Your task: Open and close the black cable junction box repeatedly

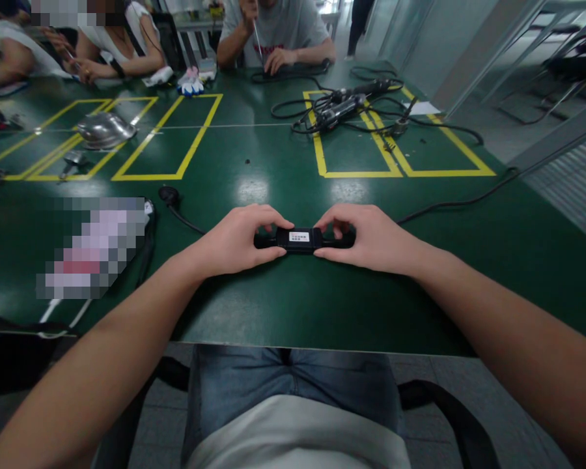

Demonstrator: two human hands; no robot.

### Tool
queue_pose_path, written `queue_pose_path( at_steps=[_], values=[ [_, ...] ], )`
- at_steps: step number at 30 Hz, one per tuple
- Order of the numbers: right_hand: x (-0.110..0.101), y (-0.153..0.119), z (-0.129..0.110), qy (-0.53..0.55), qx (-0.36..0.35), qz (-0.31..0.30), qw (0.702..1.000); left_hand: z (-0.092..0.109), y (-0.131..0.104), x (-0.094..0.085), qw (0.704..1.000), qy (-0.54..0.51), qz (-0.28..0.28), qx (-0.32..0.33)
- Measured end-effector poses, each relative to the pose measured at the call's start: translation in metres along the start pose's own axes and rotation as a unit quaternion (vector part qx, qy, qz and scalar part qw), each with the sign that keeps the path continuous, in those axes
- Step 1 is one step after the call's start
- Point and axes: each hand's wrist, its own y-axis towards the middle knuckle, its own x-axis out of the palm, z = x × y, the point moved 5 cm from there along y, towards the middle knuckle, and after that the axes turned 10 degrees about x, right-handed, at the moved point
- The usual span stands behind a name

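Note:
A small black inline cable box (pixel 297 247) with a white printed label lies level just above or on the green table; which one I cannot tell. My left hand (pixel 241 240) pinches its left end between thumb and fingers. On the right end, my right hand (pixel 366 238) grips in the same way. Black cable runs out of both ends, partly hidden by the hands. Beyond my left hand lies a round black plug (pixel 168 194) on its cord. Behind my right hand the black cable (pixel 449 205) trails off to the right edge of the table.
The green table (pixel 268 306) carries yellow tape boxes. A metal bowl-shaped part (pixel 106 130) stands at the far left, and black cabled tools (pixel 342 111) lie at the far right. A blurred-out item (pixel 97 251) with cords is on the left. Several people sit opposite.

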Motion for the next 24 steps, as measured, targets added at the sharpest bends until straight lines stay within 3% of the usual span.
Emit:
queue_pose_path(
  at_steps=[8,13,18,24],
  values=[
    [0.002,0.0,0.001,0.015,0.002,-0.009,1.0,-0.002,0.001,0.0,0.999,-0.036,0.006,-0.023],
    [0.002,-0.001,0.003,0.066,0.029,-0.007,0.997,-0.011,0.001,-0.002,0.992,-0.087,0.067,-0.057],
    [0.001,-0.002,-0.002,0.034,0.009,-0.011,0.999,-0.023,-0.001,-0.008,0.987,0.033,0.12,-0.102],
    [0.001,-0.001,-0.001,0.008,-0.005,-0.015,1.0,-0.031,-0.002,-0.006,0.984,0.103,0.08,-0.122]
  ],
)
